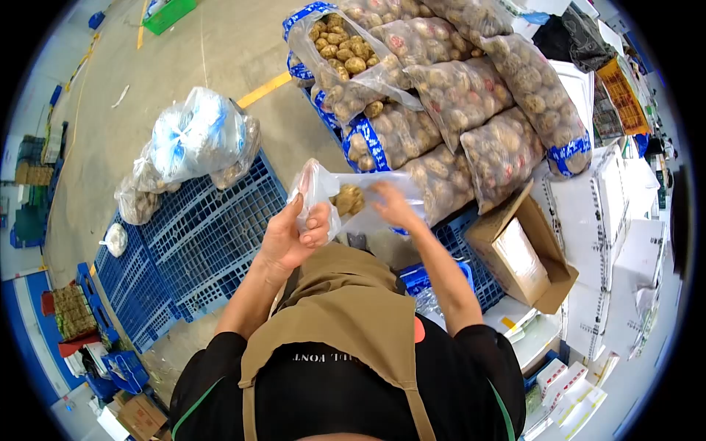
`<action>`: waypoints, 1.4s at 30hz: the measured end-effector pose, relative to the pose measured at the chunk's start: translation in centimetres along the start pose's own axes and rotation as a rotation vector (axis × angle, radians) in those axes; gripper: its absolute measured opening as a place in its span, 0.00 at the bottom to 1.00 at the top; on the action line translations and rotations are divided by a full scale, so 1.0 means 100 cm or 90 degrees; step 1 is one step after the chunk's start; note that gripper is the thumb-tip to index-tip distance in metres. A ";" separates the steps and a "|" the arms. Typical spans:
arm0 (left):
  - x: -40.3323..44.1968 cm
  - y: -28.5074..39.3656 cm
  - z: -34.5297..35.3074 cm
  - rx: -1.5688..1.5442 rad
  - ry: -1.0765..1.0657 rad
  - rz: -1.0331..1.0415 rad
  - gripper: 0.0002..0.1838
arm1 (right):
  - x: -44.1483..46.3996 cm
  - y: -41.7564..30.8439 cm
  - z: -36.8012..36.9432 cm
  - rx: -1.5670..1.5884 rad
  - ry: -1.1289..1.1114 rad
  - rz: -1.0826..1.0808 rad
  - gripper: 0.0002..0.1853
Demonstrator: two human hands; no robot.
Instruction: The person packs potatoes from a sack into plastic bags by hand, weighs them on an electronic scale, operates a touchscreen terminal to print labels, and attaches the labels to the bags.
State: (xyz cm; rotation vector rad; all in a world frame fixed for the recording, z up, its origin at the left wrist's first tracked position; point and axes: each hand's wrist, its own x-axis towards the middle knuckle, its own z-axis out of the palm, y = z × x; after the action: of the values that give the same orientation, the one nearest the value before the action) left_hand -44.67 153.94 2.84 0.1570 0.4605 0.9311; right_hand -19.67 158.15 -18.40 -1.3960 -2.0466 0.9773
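Observation:
A clear plastic bag (318, 192) is stretched out in front of my apron, its left end gathered in my left hand (296, 234), whose fingers are closed on it. Inside or just behind the thin plastic, brown potatoes (348, 200) show between my hands. My right hand (396, 206) is at the right part of the bag; its fingers are smeared by motion, so their grip is unclear. Just beyond it lie large clear sacks of potatoes (434, 136) in a pile. One opened sack (342, 48) at the back shows loose potatoes.
On the left is a blue plastic pallet (202, 242) with filled plastic bags (195, 140) at its far end and a small white bag (115, 239) at its edge. An open cardboard box (515, 257) stands on the right, beside white cartons (585, 235). A green crate (168, 15) is far off.

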 end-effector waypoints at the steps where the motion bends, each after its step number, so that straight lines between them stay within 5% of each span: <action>1: 0.015 0.013 -0.006 0.005 -0.020 -0.013 0.24 | 0.022 0.028 -0.020 -0.079 -0.011 0.071 0.24; 3: 0.049 0.038 -0.030 0.014 -0.060 -0.041 0.25 | 0.061 0.062 -0.067 -0.186 -0.123 0.353 0.27; 8: 0.161 0.072 -0.084 0.080 0.077 -0.130 0.18 | 0.151 0.091 -0.138 -0.254 -0.179 0.404 0.23; 11: 0.244 0.074 -0.156 0.003 0.132 -0.157 0.14 | 0.193 0.156 -0.132 -0.312 -0.322 0.351 0.22; 12: 0.259 0.073 -0.167 0.004 0.159 -0.173 0.14 | 0.203 0.168 -0.125 -0.318 -0.386 0.171 0.19; 15: 0.291 0.081 -0.170 0.008 0.175 -0.254 0.14 | 0.273 0.097 -0.122 0.080 -0.345 0.255 0.21; 18: 0.300 0.074 -0.167 -0.120 0.192 -0.328 0.11 | 0.338 0.091 -0.102 0.508 0.062 0.412 0.26; 21: 0.305 0.070 -0.154 -0.257 0.201 -0.378 0.10 | 0.375 0.157 -0.060 0.054 0.131 0.521 0.30; 23: 0.309 0.068 -0.155 -0.349 0.151 -0.386 0.18 | 0.369 0.289 0.007 -0.080 0.129 0.624 0.30; 25: 0.312 0.070 -0.160 -0.339 0.144 -0.385 0.24 | 0.380 0.312 0.033 -0.102 0.103 0.764 0.24; 28: 0.318 0.078 -0.160 -0.337 0.145 -0.375 0.25 | 0.388 0.342 0.070 0.278 0.190 0.864 0.20; 32: 0.320 0.083 -0.158 -0.343 0.167 -0.378 0.25 | 0.401 0.330 0.066 0.387 0.265 0.868 0.21; 35: 0.324 0.084 -0.150 -0.320 0.182 -0.384 0.26 | 0.391 0.325 0.066 0.544 0.377 0.717 0.19; 42: 0.356 0.108 -0.108 -0.336 0.191 -0.338 0.23 | 0.311 0.175 -0.080 0.976 0.310 0.412 0.24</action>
State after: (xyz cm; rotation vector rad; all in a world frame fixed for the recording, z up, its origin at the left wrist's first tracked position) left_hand -39.36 188.19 -14.48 -0.5690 0.4840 0.5226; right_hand -15.09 193.40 -27.14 -1.0828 -0.1108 1.6356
